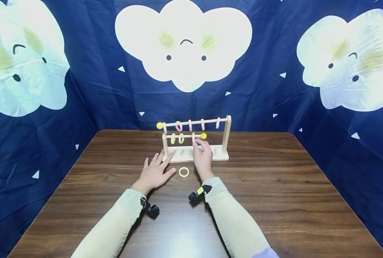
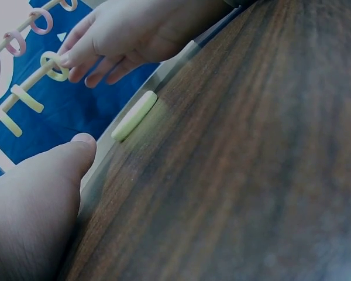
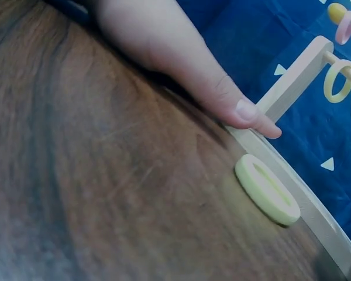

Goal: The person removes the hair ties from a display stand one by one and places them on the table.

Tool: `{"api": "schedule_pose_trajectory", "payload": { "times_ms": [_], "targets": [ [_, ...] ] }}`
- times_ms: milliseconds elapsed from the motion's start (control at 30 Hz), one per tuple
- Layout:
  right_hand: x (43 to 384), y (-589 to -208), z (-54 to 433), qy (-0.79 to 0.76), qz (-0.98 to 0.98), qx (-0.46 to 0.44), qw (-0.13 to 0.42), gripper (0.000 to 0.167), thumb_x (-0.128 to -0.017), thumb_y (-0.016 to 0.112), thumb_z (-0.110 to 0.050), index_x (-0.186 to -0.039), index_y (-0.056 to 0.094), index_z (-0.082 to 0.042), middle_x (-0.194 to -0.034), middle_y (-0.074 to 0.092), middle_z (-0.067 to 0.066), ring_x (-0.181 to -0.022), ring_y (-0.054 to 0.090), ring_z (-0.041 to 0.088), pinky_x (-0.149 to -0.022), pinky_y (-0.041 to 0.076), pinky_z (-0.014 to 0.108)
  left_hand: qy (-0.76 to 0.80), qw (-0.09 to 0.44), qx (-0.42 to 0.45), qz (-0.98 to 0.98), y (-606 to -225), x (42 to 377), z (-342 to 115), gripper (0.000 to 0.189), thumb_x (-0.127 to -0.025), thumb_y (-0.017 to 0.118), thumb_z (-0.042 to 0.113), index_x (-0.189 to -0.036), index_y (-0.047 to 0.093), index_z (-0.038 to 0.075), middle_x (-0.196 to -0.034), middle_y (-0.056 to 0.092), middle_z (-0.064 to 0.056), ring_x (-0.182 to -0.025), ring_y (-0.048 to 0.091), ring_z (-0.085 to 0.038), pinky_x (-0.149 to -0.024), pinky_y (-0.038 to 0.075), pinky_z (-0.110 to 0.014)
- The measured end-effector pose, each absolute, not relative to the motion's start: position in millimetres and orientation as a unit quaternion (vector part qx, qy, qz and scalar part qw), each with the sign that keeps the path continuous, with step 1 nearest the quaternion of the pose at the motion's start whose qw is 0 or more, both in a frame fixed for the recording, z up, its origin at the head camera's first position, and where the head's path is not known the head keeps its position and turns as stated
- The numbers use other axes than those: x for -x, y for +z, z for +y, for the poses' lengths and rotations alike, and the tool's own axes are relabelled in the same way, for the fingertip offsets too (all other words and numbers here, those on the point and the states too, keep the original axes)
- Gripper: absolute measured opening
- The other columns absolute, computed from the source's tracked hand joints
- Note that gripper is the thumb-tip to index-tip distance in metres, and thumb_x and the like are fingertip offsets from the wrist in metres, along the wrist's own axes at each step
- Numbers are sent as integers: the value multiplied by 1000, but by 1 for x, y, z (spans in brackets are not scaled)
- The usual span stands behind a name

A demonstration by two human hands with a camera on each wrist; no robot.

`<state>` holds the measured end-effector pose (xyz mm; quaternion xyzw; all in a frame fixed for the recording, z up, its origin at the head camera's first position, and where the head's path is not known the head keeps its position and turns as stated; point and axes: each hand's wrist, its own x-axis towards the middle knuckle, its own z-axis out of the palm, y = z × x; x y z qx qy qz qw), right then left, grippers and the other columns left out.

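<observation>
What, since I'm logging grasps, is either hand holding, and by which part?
The right hand pinches a pale yellow ring by its rim, with the ring around the lower rod. The left hand, fingers spread, holds nothing.

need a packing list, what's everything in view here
Table: 1, brown, foreground
Stand: 1, pale wood, on table
Upper rod: 1, pale, on stand
Lower rod: 1, pale, on stand
Knobs: 2, yellow, rod ends
Upper rings: 5, pink, on upper rod
Lower rings: 3, pale yellow, on lower rod
Loose ring: 1, pale yellow, on table
Backdrop: 1, dark blue, behind table
Clouds: 3, white, on backdrop
Triangles: several, white, on backdrop
Wrist cameras: 2, black, on wrists
Sleeves: 2, pale, on arms
Left hand: 1, bare, by stand
Right hand: 1, bare, fingers pinching one lower ring
</observation>
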<state>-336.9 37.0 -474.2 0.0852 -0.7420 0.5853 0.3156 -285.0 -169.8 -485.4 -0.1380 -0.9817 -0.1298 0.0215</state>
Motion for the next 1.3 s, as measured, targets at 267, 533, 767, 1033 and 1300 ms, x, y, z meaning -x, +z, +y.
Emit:
{"api": "schedule_pose_trajectory", "payload": {
  "times_ms": [267, 533, 767, 1033, 1300],
  "targets": [
    [335, -474, 43, 602, -725, -64, 330, 13, -95, 69, -8, -105, 75, -1, -117, 69, 16, -117, 62, 32, -107, 44, 44, -132, 22, 140, -981, -487, 286, -171, 71, -103, 36, 62, -163, 19, 28, -168, 10, -15, -153, 14, -41, -116, 5, -71],
    [337, -477, 48, 601, -732, -42, 316, 14, -98, 67, -13, -105, 75, -4, -122, 67, 13, -121, 60, 29, -109, 42, 42, -133, 22, 141, -981, -487, 285, -171, 72, -102, 37, 63, -163, 20, 28, -168, 13, -17, -152, 17, -43, -115, 7, -71],
    [339, -479, 50, 606, -726, -30, 324, 14, -98, 67, -13, -105, 74, -4, -122, 67, 11, -121, 60, 26, -110, 41, 39, -138, 35, 145, -979, -484, 283, -170, 70, -103, 41, 61, -162, 24, 27, -167, 16, -18, -151, 19, -44, -115, 7, -72],
    [338, -478, 51, 612, -713, -27, 341, 14, -98, 66, -12, -106, 75, -4, -122, 67, 11, -120, 61, 28, -108, 43, 40, -142, 30, 142, -979, -483, 282, -169, 70, -102, 41, 60, -162, 25, 27, -167, 16, -17, -152, 18, -43, -115, 7, -72],
    [337, -477, 53, 610, -704, -35, 363, 14, -98, 67, -12, -106, 75, -4, -120, 67, 11, -117, 62, 27, -106, 45, 38, -136, 29, 141, -980, -486, 284, -170, 70, -103, 39, 61, -162, 23, 27, -167, 14, -16, -152, 17, -42, -116, 6, -71]
  ]
}}
